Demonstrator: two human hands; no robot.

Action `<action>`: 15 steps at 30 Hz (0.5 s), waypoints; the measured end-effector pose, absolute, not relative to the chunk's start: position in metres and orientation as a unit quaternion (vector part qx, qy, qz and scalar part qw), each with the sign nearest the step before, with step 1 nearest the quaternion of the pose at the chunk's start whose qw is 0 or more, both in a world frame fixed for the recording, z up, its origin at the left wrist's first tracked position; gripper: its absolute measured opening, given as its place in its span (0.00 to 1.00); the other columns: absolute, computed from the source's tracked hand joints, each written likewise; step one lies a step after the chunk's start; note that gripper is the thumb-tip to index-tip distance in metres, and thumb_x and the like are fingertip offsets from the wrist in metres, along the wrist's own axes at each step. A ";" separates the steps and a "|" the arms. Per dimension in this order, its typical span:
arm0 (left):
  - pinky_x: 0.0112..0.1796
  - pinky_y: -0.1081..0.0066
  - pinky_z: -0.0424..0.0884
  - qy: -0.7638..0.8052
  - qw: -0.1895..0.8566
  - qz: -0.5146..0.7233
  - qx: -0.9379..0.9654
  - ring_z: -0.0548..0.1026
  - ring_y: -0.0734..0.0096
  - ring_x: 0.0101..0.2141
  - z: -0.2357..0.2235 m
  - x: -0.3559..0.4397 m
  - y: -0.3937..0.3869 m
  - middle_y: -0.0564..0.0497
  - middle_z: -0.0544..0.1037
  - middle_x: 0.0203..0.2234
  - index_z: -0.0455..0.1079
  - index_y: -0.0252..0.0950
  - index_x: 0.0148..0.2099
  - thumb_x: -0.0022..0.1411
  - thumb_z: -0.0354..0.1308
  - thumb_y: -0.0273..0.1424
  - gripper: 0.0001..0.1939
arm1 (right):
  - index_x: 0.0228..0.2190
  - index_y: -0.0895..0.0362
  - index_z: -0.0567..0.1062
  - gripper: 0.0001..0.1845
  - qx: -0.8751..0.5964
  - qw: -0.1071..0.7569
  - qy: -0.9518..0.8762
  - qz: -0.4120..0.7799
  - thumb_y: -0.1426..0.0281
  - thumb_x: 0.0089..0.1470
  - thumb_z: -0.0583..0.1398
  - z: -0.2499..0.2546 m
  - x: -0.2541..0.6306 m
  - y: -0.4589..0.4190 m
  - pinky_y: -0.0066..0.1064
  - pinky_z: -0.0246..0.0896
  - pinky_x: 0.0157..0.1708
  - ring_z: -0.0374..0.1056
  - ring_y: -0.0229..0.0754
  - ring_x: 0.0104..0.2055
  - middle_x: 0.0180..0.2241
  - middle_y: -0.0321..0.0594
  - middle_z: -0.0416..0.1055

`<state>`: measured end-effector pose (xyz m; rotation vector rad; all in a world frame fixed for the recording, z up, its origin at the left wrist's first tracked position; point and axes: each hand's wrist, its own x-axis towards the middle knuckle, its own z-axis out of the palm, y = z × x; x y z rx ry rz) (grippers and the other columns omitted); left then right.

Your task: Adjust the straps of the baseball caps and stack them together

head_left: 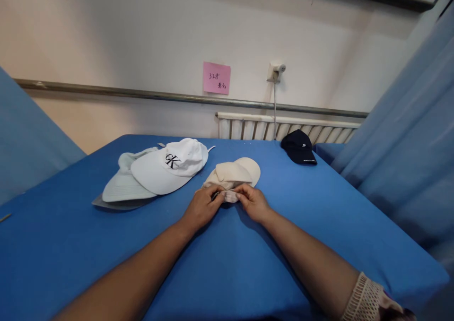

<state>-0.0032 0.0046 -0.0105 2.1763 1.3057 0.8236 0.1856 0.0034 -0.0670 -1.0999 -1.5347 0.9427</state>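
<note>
A beige baseball cap [234,172] lies in the middle of the blue-covered table, its brim pointing away to the far right. My left hand [205,205] pinches the cap's near edge, at the left end of the back strap. On the strap's right end, my right hand [253,203] has its thumb and fingers closed. The strap's fastening is too small to make out. To the left, a white baseball cap [189,153] with black letters rests on top of a pale grey-green cap [120,186], hiding part of it.
A dark navy cap [298,146] sits near the table's far right corner. Behind the blue table [213,264] stand a white radiator [255,127] and a wall with a metal rail [149,94]. Blue curtains [407,136] hang at both sides.
</note>
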 end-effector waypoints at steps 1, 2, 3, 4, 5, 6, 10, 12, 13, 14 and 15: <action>0.41 0.65 0.69 0.475 0.236 0.301 0.792 0.76 0.63 0.35 -0.012 -0.003 0.005 0.50 0.81 0.34 0.76 0.39 0.39 0.62 0.52 0.39 0.14 | 0.34 0.51 0.77 0.07 -0.453 0.494 -0.629 0.393 0.67 0.52 0.59 -0.069 0.186 0.004 0.31 0.61 0.32 0.67 0.42 0.32 0.27 0.35 0.73; 0.43 0.64 0.69 0.474 0.238 0.304 0.791 0.76 0.62 0.36 -0.013 -0.003 0.005 0.49 0.81 0.35 0.76 0.39 0.40 0.62 0.52 0.39 0.14 | 0.34 0.51 0.76 0.07 -0.452 0.496 -0.627 0.397 0.67 0.52 0.59 -0.070 0.186 0.004 0.31 0.61 0.33 0.67 0.41 0.31 0.28 0.35 0.73; 0.44 0.64 0.69 0.471 0.240 0.308 0.791 0.76 0.62 0.37 -0.014 -0.003 0.005 0.49 0.81 0.36 0.76 0.39 0.41 0.61 0.53 0.38 0.14 | 0.34 0.52 0.76 0.06 -0.451 0.497 -0.624 0.400 0.67 0.52 0.60 -0.072 0.186 0.005 0.31 0.61 0.33 0.67 0.41 0.31 0.28 0.35 0.73; 0.45 0.63 0.69 0.466 0.240 0.311 0.792 0.76 0.61 0.38 -0.015 -0.003 0.005 0.48 0.81 0.38 0.76 0.39 0.43 0.60 0.54 0.38 0.14 | 0.34 0.52 0.75 0.06 -0.448 0.499 -0.622 0.404 0.67 0.52 0.60 -0.073 0.186 0.006 0.31 0.61 0.34 0.67 0.40 0.31 0.28 0.34 0.73; 0.47 0.62 0.68 0.459 0.236 0.313 0.797 0.76 0.60 0.40 -0.016 -0.003 0.004 0.48 0.81 0.40 0.75 0.39 0.45 0.59 0.56 0.38 0.15 | 0.33 0.52 0.74 0.06 -0.446 0.503 -0.617 0.408 0.67 0.51 0.60 -0.074 0.186 0.007 0.31 0.61 0.34 0.67 0.40 0.30 0.28 0.34 0.73; 0.49 0.61 0.67 0.452 0.229 0.312 0.804 0.76 0.58 0.43 -0.017 -0.003 0.003 0.47 0.80 0.42 0.75 0.39 0.47 0.57 0.58 0.38 0.17 | 0.32 0.53 0.74 0.05 -0.445 0.508 -0.611 0.412 0.66 0.51 0.60 -0.074 0.186 0.007 0.31 0.61 0.34 0.66 0.39 0.30 0.28 0.34 0.72; 0.57 0.53 0.56 0.443 0.188 0.274 0.833 0.72 0.53 0.50 -0.020 -0.001 0.001 0.46 0.78 0.48 0.72 0.41 0.52 0.52 0.63 0.36 0.23 | 0.29 0.53 0.72 0.05 -0.442 0.520 -0.594 0.425 0.65 0.50 0.60 -0.074 0.186 0.009 0.29 0.58 0.31 0.63 0.38 0.27 0.25 0.32 0.69; 0.58 0.50 0.52 0.443 0.174 0.256 0.841 0.73 0.54 0.49 -0.021 -0.001 0.001 0.47 0.79 0.46 0.72 0.42 0.51 0.55 0.61 0.35 0.19 | 0.29 0.53 0.72 0.04 -0.433 0.517 -0.599 0.432 0.66 0.50 0.60 -0.074 0.186 0.008 0.29 0.58 0.31 0.64 0.38 0.28 0.25 0.32 0.69; 0.58 0.49 0.50 0.442 0.169 0.250 0.845 0.73 0.54 0.47 -0.021 -0.001 0.001 0.47 0.80 0.45 0.73 0.42 0.50 0.57 0.60 0.35 0.17 | 0.29 0.53 0.72 0.04 -0.430 0.516 -0.601 0.433 0.66 0.50 0.60 -0.074 0.186 0.008 0.29 0.58 0.31 0.64 0.38 0.28 0.26 0.32 0.70; 0.58 0.49 0.50 0.441 0.166 0.247 0.847 0.74 0.55 0.46 -0.021 -0.001 0.001 0.47 0.80 0.43 0.73 0.42 0.49 0.58 0.58 0.35 0.15 | 0.29 0.53 0.72 0.04 -0.430 0.514 -0.603 0.433 0.66 0.50 0.60 -0.073 0.186 0.007 0.29 0.58 0.31 0.64 0.38 0.28 0.26 0.32 0.70; 0.58 0.50 0.50 0.440 0.165 0.245 0.848 0.74 0.56 0.45 -0.020 -0.001 0.001 0.48 0.80 0.42 0.73 0.42 0.48 0.59 0.58 0.35 0.14 | 0.29 0.53 0.72 0.04 -0.433 0.511 -0.605 0.432 0.66 0.50 0.60 -0.073 0.186 0.006 0.29 0.58 0.30 0.64 0.38 0.28 0.26 0.32 0.70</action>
